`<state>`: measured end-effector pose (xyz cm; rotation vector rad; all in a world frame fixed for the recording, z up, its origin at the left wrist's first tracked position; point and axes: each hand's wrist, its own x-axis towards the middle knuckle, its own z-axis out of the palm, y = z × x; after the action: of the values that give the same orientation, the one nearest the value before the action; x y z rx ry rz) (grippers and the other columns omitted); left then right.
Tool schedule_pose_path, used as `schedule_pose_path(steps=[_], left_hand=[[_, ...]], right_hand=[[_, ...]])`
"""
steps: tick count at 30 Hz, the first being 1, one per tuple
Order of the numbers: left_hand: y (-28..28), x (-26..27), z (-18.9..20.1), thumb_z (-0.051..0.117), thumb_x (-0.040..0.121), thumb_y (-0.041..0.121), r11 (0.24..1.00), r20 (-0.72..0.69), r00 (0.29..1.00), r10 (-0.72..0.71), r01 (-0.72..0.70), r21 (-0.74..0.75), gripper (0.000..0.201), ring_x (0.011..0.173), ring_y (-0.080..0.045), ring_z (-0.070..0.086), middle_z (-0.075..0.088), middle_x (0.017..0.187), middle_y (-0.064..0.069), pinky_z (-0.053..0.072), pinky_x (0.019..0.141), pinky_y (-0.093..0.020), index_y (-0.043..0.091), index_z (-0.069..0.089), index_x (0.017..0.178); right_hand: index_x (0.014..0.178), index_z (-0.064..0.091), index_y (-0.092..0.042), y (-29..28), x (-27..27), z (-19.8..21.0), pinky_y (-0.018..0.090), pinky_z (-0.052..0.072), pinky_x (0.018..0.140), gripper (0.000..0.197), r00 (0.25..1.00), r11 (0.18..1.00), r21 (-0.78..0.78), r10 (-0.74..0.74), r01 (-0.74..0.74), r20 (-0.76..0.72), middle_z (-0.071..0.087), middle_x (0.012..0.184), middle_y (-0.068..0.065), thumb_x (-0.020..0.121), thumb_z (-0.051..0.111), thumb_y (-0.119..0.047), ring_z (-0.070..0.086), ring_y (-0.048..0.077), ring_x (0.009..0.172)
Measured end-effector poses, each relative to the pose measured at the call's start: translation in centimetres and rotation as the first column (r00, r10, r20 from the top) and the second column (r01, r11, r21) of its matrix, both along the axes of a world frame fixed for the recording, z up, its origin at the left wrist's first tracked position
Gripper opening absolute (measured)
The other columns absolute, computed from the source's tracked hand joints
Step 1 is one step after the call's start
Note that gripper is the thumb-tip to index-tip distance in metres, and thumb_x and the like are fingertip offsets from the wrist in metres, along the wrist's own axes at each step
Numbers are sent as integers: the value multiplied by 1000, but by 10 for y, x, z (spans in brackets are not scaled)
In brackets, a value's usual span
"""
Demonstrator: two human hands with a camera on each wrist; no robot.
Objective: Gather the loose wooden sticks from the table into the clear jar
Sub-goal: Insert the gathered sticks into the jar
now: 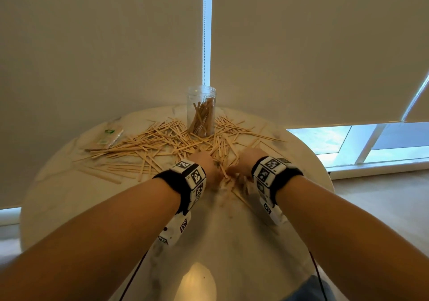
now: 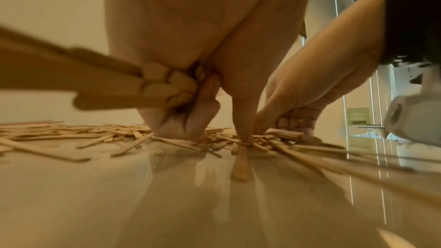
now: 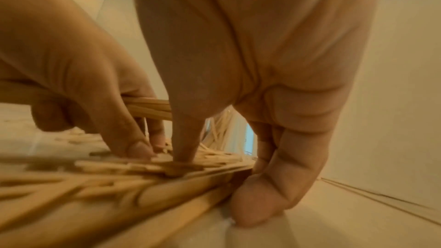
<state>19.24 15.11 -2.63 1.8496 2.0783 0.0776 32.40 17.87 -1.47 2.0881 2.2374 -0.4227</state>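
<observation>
Mid-gather. My left hand (image 2: 190,74) clenches a bundle of sticks (image 2: 100,84); my right hand (image 3: 250,82) rakes loose ones beside it. Jar (image 1: 201,111) stands ahead, part-filled. Next: close on this heap, lift it there.

Both forearms reach fwd toward 12 o'clock, wrists banded w/ marker cuffs. Left hand (image 1: 205,161) is palm down, fingers curled round a bundle of sticks (image 2: 100,86). Right hand (image 1: 249,159) at its 3 o'clock, fingertips (image 3: 183,150) pressed down, digits bent.
</observation>
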Motion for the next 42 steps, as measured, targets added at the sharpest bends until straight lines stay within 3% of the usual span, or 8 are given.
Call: schedule_pose_path(steps=[5, 11, 15, 23, 27, 33, 38, 42], left_hand=[[7, -12, -4, 65, 92, 28, 999, -31, 999, -32, 33, 8, 18, 83, -25, 61, 63, 92, -9, 44, 65, -28, 10, 62, 89], [-7, -32, 2, 48, 101, 41, 987, 244, 965, 92, -120, 102, 43, 67, -24, 53, 54, 69, -7, 47, 68, -32, 9, 53, 72], [-12, -48, 2, 50, 101, 17, 979, 383, 917, 115, -171, 115, 17, 92, -35, 62, 60, 90, -13, 43, 71, -34, 4, 57, 107], [-5, -58, 3, 40, 100, 53, 944, 805, 575, 147, -326, 60, 51, 65, -24, 50, 57, 81, -12, 44, 70, -36, 6, 57, 97], [-6, -60, 10, 53, 69, 88, 964, 862, 498, 94, -263, 47, 79, 64, -24, 56, 63, 74, -6, 47, 69, -35, 12, 68, 86], [2, -79, 13, 58, 90, 56, 931, 941, 326, 88, -362, 38, 52, 77, -27, 73, 74, 87, -11, 60, 80, -46, 8, 72, 103], [-1, -96, 11, 50, 89, 59, 889, 919, 391, 46, -436, 141, 49, 93, -28, 71, 74, 99, -8, 57, 87, -49, 17, 67, 107], [-2, -107, 16, 47, 102, 42, 850, 950, 304, -72, -480, 219, 32, 64, -24, 66, 69, 78, -8, 53, 56, -36, 11, 56, 103]], right_hand=[[119, 68, -10, 9, -26, 0, 29, 52, 85, 31, 999, 1000, 6, 29, -29, 26, 67, 118, 6, 97, 61, -31, 61, 21, 95], [124, 63, -1, -2, -20, 3, 40, 52, 99, 39, 985, 999, -50, -25, 17, -169, 65, 124, 15, 94, 67, -25, 63, 30, 116], [107, 69, -3, -8, -10, 4, 40, 58, 91, 30, 932, 991, -69, -133, 116, -338, 71, 109, 14, 84, 79, -20, 69, 28, 102], [88, 73, 0, -23, -27, 25, 41, 62, 75, 23, 765, 983, 85, -71, 162, -640, 75, 83, 13, 84, 79, -22, 75, 25, 77], [84, 72, -11, -33, -57, 28, 43, 63, 72, 11, 692, 983, 184, 114, 28, -713, 74, 80, 10, 92, 66, -15, 74, 24, 75], [92, 76, -11, -33, -90, 24, 41, 63, 70, 14, 720, 953, 295, 252, -69, -646, 74, 77, 7, 90, 63, -15, 73, 21, 70], [91, 79, -14, -34, -95, 25, 41, 62, 80, 10, 676, 965, 170, 261, -199, -689, 77, 79, 4, 90, 70, -19, 75, 20, 80], [86, 77, -18, -36, -94, 32, 40, 62, 76, 25, 785, 946, 257, 309, -197, -537, 75, 75, 0, 89, 70, -42, 72, 14, 72]])
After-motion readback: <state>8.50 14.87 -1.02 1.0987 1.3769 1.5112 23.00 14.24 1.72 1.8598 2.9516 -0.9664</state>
